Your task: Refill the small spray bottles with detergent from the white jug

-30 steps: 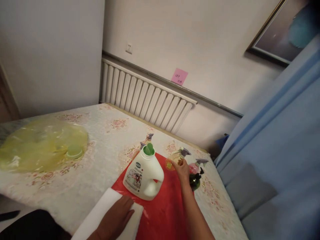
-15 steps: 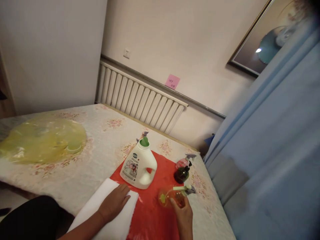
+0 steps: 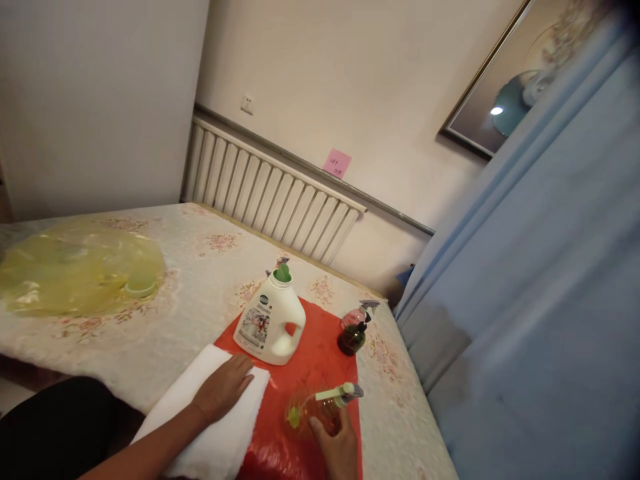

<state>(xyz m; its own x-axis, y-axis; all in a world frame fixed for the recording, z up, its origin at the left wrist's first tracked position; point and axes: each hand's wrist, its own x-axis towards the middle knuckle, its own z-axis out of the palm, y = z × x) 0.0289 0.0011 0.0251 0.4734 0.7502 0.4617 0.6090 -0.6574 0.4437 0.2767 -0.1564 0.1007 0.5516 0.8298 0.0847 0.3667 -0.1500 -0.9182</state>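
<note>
My left hand (image 3: 227, 388) lies palm down, fingers stretched out, on a folded white towel (image 3: 213, 443). Over the red plastic sheet (image 3: 273, 460), my right hand (image 3: 340, 445) is closed around a see-through spray bottle (image 3: 327, 415). This bottle is tilted far over, its pale green and grey spray head pointing right and its base to the left; whether it touches the sheet I cannot tell. A large cream detergent jug (image 3: 275, 320) stands beyond my hands, with something green in its mouth.
Right of the jug stand a dark pump bottle (image 3: 351, 340) and a pink spray bottle (image 3: 353, 317). Another sprayer top (image 3: 283, 261) shows behind the jug. A yellow plastic bag (image 3: 80, 267) covers the bed's left part. A blue curtain (image 3: 505, 320) hangs along the right.
My right hand has brought the spray bottle left and closer to me over the red sheet. My left hand stays on the towel. The whole view has shifted slightly.
</note>
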